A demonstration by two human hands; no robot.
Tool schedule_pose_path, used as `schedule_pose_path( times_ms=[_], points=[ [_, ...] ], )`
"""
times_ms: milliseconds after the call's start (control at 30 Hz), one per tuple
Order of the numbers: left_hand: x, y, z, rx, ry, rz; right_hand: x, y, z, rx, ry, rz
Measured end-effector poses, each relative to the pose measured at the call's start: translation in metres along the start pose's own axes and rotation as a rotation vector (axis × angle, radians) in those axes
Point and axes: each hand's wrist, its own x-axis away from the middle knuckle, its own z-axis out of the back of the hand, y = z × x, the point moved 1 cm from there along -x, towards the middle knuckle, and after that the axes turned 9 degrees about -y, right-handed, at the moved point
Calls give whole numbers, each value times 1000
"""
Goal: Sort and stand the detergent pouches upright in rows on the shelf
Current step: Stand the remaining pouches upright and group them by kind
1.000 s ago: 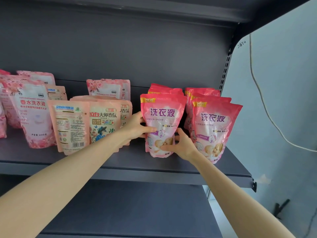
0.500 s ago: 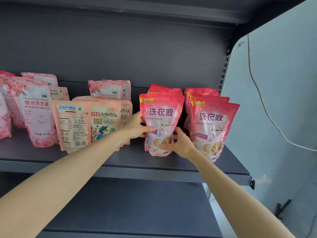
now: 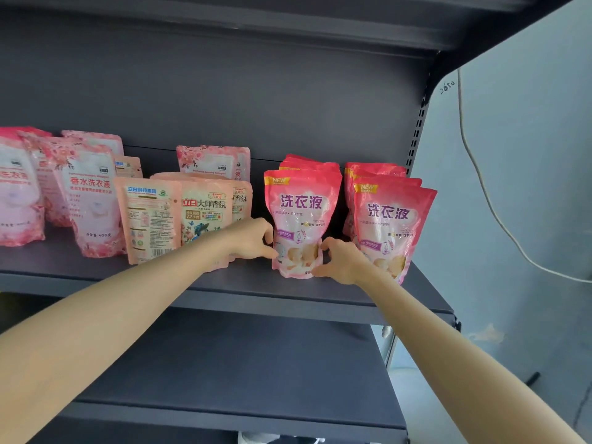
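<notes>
The left hand (image 3: 253, 239) and right hand (image 3: 343, 261) have slipped down the front pouch (image 3: 302, 206) to pinch its lower edges.

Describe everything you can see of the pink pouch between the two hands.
The pink pouch is a glossy, soft-looking stand-up bag, deep pink at the top fading to white, with purple Chinese characters, a yellow NEW tag at one top corner and a picture low on the front. It stands upright, facing out, near the front of the shelf, heading a row of like pouches. The left hand and right hand hold its lower sides.
</notes>
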Motion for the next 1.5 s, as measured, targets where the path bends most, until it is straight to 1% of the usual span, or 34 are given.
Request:
schedule_pose_path(
  times_ms=[67,200,267,367,500,667,767,900,1033,1167,1267,1400,1500],
  points=[
    [15,2,4,-94,27,-1,8,-9,10,91,-12,10],
    [47,-5,19,-219,189,-26,21,-39,30,165,39,70],
    [63,-13,28,-254,240,-23,26,-58,36,197,68,112],
    [88,-32,46,-257,309,-2,27,-91,43,258,142,196],
    [125,-66,71,-263,423,28,26,-147,45,259,230,307],
    [171,-128,96,-242,492,49,16,-227,27,211,287,361],
    [199,-178,107,-230,507,44,9,-279,4,139,311,388],
    [227,-250,117,-177,530,44,-5,-341,-33,111,324,417],
    [238,-303,121,-111,479,72,-20,-383,-63,74,313,400],
    [226,-338,125,-65,432,28,-36,-406,-81,46,296,337],
    [207,-356,129,-11,413,-1,-52,-415,-85,48,314,302],
    [177,-369,134,18,386,-34,-73,-419,-78,36,381,273],
    [152,-373,139,74,397,-79,-85,-420,-66,35,465,290]
  ],
)
